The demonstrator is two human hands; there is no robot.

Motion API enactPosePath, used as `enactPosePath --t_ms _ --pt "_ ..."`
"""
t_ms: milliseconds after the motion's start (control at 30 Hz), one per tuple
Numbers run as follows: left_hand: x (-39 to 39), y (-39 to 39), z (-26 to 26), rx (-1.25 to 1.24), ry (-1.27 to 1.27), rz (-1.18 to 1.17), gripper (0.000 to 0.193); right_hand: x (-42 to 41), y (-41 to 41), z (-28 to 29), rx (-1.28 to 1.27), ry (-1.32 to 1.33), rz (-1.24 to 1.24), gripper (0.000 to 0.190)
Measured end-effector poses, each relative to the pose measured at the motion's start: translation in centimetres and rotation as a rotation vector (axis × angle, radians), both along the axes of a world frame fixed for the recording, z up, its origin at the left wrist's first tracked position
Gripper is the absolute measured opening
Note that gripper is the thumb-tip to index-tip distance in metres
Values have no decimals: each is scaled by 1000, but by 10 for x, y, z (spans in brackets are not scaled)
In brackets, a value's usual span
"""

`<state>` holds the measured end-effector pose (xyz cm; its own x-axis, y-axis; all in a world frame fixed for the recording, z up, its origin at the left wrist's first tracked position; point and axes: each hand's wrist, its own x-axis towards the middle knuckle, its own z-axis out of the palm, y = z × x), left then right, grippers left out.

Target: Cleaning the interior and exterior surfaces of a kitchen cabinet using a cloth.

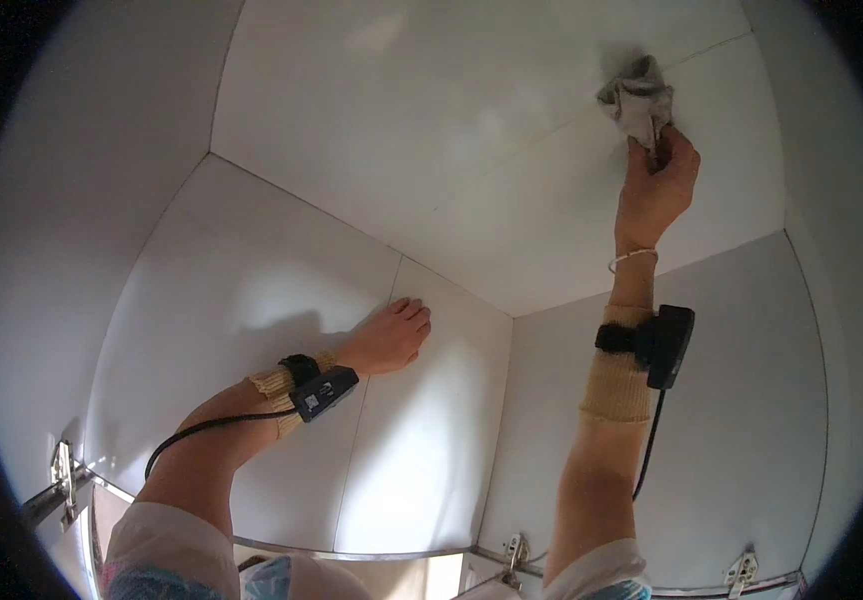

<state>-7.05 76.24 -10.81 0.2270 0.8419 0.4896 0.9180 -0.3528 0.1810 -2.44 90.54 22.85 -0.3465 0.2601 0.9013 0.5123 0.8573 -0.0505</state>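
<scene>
My right hand (659, 176) pinches a crumpled grey cloth (637, 97) between thumb and fingers. The cloth touches a large white panel (431, 150) of a cabinet interior, near a thin seam at the upper right. A thin bracelet (632, 259) circles that wrist. My left hand (390, 336) rests with fingers curled against another white panel (266, 247), beside its seam, and no object shows in it. Each forearm wears a tan knitted band with a black strapped device, the left one (324, 391) and the right one (671, 346), each with a black cable.
White side panels (731, 390) meet in corners around both arms. Metal hinges (63, 469) sit at the lower left, at the bottom centre (515, 555) and at the lower right (742, 574). A metal edge strip (394, 556) runs along the bottom.
</scene>
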Motion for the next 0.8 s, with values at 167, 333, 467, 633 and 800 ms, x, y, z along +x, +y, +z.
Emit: enactPosePath --t_ms 167,333,467,633,800 --pt "-5 -2 3 -58 4 -11 45 -8 1 -36 203 -301 -55 44" --pt "-2 -3 3 -19 24 10 44 -1 4 0 120 -161 0 41" --pt "-4 -2 8 -30 41 -21 43 -1 15 -28 235 -191 -37 41" --pt "-5 -5 5 12 9 6 41 -8 8 -18 296 -341 -17 43" --pt "2 3 3 53 15 12 39 -36 7 70 401 -123 -31 31"
